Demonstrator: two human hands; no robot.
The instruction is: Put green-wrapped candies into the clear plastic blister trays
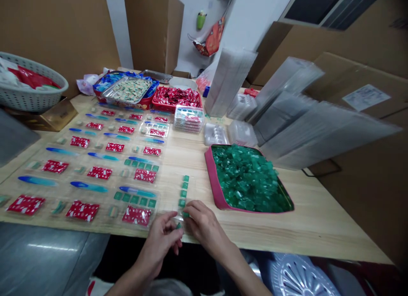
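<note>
Both hands meet at the table's front edge. My left hand (162, 238) pinches a small green wrapped candy (179, 225) at its fingertips. My right hand (201, 223) has its fingers curled and pressed on another green candy (185, 214) in a clear plastic tray (188, 189). A short column of green candies (184, 190) sits in that tray just beyond the hands. A red tin full of green candies (248, 179) stands to the right of the hands.
Rows of clear trays holding red packets (99, 172), blue pens (89, 186) and green candies cover the table's left. Stacks of empty clear trays (296, 113) lean at the right. A red tray of red candies (177, 96), a metal tray (129, 89) and a white basket (30, 85) sit behind.
</note>
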